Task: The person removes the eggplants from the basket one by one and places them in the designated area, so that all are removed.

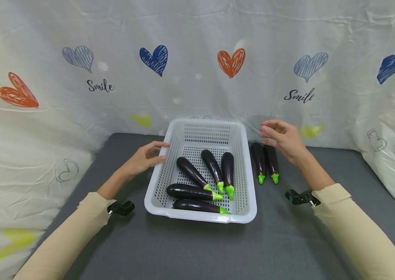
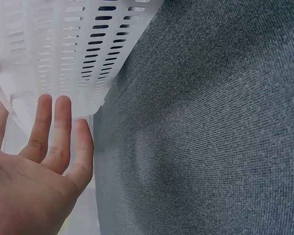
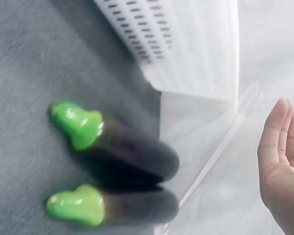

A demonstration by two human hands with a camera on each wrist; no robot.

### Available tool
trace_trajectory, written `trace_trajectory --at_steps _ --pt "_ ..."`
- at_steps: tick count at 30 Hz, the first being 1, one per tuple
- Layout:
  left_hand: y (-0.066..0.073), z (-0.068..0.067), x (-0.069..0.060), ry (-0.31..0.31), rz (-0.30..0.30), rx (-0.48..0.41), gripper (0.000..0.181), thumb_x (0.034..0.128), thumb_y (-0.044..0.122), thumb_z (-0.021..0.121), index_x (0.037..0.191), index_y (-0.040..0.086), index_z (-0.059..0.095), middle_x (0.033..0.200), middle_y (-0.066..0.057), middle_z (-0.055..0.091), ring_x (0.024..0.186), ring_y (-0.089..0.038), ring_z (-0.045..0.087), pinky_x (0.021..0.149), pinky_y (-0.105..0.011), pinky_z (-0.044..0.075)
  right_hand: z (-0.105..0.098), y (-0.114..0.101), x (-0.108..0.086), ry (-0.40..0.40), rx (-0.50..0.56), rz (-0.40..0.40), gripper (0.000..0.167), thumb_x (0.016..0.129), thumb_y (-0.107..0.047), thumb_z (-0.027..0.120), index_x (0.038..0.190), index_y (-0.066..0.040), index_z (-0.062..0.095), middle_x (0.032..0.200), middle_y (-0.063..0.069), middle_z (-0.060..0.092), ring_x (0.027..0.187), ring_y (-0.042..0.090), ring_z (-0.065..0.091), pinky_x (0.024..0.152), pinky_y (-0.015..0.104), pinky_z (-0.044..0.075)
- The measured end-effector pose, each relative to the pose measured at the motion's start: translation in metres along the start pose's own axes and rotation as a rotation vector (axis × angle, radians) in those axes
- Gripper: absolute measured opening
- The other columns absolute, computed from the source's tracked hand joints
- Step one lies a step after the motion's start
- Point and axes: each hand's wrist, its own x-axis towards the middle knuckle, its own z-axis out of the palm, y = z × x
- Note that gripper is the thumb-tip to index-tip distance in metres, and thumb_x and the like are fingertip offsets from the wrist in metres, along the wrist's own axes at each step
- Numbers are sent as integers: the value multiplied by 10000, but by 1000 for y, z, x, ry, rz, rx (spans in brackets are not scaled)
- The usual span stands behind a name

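Beside basket (image 1: pixel 201 217) | two eggplants (image 1: pixel 258 157), right hand (image 1: pixel 283 138) near | left hand (image 1: pixel 144 158) touching basket

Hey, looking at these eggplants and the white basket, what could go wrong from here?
The two loose eggplants lie close together beside the white basket, so the right hand, near their far ends, might nudge one while reaching for the other. The left hand is at the basket's left rim; a hard push there could shift it. The five eggplants inside lie loose and could then roll.
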Motion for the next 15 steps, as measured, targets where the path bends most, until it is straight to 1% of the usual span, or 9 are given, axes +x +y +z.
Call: trace_trajectory --at_steps 3,6,10,13,15 --pt "-1 0 0 3 -7 0 487 1018 131 660 1476 115 496 1297 -233 545 1083 -369 627 874 -583 514 8 -3 5 -29 -35 -28 240 985 -50 684 1193 66 653 1051 87 654 949 262 668 806 368 574" --pt "-1 0 0 3 -9 9 490 1019 141 661 1477 111 492 1296 -236 545 1081 -368 629 871 -564 523 17 -6 10 -50 -76 -40 229 985 -73 692 1186 33 668 1066 95 647 969 284 663 801 356 573" --pt "-2 -1 0 3 -10 10 495 1016 147 667 1477 108 491 1306 -236 541 1086 -368 627 872 -548 528 27 -11 17 -64 -109 -39 210 979 -106 710 1166 -13 692 1102 127 646 998 320 657 803 375 574" --pt "-3 -1 1 3 -10 3 496 1013 148 671 1475 109 493 1313 -235 538 1093 -372 624 874 -559 524 34 -14 21 -72 -151 -45 226 976 -121 716 1172 -10 695 1125 156 646 1022 355 651 810 396 574" --pt "-4 -1 2 5 -10 1 495 1012 149 673 1473 112 496 1317 -233 538 1097 -374 622 872 -564 523 39 -17 24 -82 -178 -55 244 974 -118 718 1184 4 689 1134 169 646 1021 350 653 811 403 574"
